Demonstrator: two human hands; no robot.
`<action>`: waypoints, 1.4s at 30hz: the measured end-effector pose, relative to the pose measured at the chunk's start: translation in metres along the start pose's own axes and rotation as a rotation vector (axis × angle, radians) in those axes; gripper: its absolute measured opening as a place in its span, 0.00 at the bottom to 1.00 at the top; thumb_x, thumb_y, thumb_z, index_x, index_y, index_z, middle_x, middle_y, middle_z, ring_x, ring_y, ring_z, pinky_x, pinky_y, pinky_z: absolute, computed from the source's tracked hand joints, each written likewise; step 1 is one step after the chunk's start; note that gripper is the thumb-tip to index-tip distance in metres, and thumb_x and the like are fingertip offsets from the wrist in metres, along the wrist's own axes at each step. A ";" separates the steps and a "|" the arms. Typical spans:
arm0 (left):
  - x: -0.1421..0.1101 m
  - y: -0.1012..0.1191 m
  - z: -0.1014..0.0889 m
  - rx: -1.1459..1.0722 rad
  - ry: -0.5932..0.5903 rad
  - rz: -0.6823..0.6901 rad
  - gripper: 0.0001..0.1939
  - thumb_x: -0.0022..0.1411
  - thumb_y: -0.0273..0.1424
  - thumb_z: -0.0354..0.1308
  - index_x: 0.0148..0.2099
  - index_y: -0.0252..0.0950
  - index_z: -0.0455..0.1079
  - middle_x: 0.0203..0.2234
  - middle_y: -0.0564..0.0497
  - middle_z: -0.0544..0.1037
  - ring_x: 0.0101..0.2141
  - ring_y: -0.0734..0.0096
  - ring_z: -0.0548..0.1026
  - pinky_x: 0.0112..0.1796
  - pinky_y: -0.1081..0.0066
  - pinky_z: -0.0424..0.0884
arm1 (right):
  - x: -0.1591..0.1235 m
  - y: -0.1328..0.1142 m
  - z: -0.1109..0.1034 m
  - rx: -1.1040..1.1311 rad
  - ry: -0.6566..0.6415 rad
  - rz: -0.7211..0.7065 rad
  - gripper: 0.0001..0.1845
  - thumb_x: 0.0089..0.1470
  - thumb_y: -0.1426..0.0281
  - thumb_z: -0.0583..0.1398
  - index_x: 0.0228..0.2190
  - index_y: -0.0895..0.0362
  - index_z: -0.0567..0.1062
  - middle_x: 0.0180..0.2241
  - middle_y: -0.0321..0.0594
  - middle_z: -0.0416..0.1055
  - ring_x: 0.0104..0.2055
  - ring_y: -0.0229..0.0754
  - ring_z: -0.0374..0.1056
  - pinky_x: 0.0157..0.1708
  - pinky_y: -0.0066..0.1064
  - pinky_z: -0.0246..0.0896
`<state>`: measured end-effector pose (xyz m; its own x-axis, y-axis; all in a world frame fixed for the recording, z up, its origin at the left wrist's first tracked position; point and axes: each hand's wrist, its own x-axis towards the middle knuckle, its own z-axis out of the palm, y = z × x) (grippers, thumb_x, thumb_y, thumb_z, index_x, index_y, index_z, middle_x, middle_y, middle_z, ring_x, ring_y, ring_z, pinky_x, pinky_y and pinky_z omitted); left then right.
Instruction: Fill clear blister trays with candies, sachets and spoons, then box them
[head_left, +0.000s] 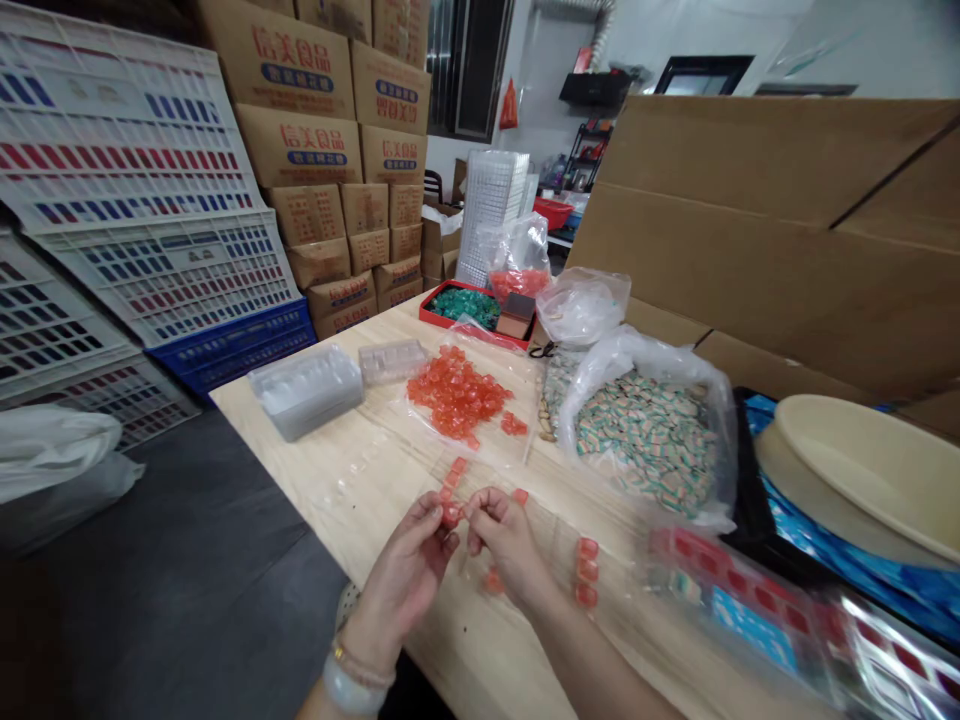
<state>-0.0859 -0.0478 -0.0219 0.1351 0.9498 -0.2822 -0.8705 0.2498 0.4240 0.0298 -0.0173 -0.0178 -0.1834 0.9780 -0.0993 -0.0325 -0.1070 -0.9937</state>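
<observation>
My left hand [417, 548] is closed around a small translucent red-orange piece [451, 514], possibly several, held between thumb and fingers. Right beside it, my right hand [504, 535] makes a pinch with its fingertips close to that piece; what lies in the pinch is too small to make out. Under and around both hands lies clear plastic packaging, hard to see against the wood. In it sit short rows of similar red-orange squares [587, 572], partly hidden by my hands. Farther off, a loose heap of red-orange pieces [457, 392] rests on a clear plastic sheet.
Clear plastic trays [307, 390] are stacked at the table's left edge. A red tray [431, 318] of green pieces stands at the back. To the right are an open bag of small striped pieces [645, 430], red-windowed packs [750, 590] and a cream basin [862, 470].
</observation>
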 end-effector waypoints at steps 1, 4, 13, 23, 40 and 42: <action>-0.004 0.002 -0.003 0.009 0.017 -0.017 0.10 0.46 0.24 0.61 0.33 0.35 0.66 0.25 0.54 0.71 0.29 0.79 0.70 0.32 0.78 0.65 | -0.005 0.000 -0.001 -0.060 -0.016 -0.071 0.05 0.43 0.68 0.55 0.25 0.58 0.65 0.16 0.29 0.60 0.16 0.29 0.55 0.17 0.22 0.52; -0.017 0.001 -0.014 0.115 0.060 -0.029 0.09 0.48 0.24 0.60 0.35 0.34 0.66 0.27 0.53 0.72 0.29 0.79 0.70 0.32 0.78 0.65 | -0.021 -0.001 -0.005 -0.334 -0.155 -0.346 0.13 0.48 0.71 0.54 0.38 0.55 0.67 0.32 0.38 0.64 0.30 0.34 0.62 0.31 0.28 0.59; -0.034 0.002 -0.060 0.745 0.203 0.158 0.19 0.49 0.32 0.56 0.45 0.32 0.63 0.31 0.48 0.72 0.31 0.70 0.71 0.34 0.70 0.65 | -0.030 0.007 0.003 -0.905 -0.424 -0.454 0.07 0.52 0.73 0.53 0.34 0.57 0.70 0.32 0.41 0.67 0.35 0.38 0.61 0.35 0.29 0.57; -0.002 0.014 -0.071 1.721 0.086 0.574 0.18 0.48 0.19 0.49 0.43 0.35 0.66 0.36 0.46 0.71 0.39 0.63 0.66 0.42 0.63 0.61 | 0.032 0.012 0.025 -1.512 -0.651 -0.734 0.06 0.51 0.70 0.55 0.28 0.58 0.71 0.29 0.40 0.69 0.38 0.42 0.57 0.40 0.35 0.48; 0.015 -0.010 -0.035 2.189 0.360 0.477 0.09 0.55 0.23 0.45 0.35 0.30 0.65 0.30 0.43 0.68 0.34 0.62 0.66 0.36 0.66 0.60 | 0.039 0.011 -0.001 -1.424 -0.459 -0.697 0.10 0.51 0.72 0.53 0.35 0.56 0.72 0.37 0.42 0.65 0.41 0.42 0.56 0.39 0.33 0.49; 0.016 -0.011 -0.035 2.209 0.382 0.490 0.08 0.55 0.25 0.45 0.35 0.31 0.65 0.30 0.44 0.68 0.33 0.62 0.67 0.34 0.66 0.60 | 0.044 0.014 0.002 -1.458 -0.486 -0.708 0.08 0.51 0.72 0.53 0.33 0.56 0.72 0.36 0.41 0.64 0.40 0.42 0.55 0.39 0.33 0.48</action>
<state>-0.0909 -0.0420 -0.0612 -0.1494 0.9815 0.1197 0.9203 0.0937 0.3799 0.0198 0.0235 -0.0362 -0.8030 0.5871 0.1022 0.5820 0.8095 -0.0777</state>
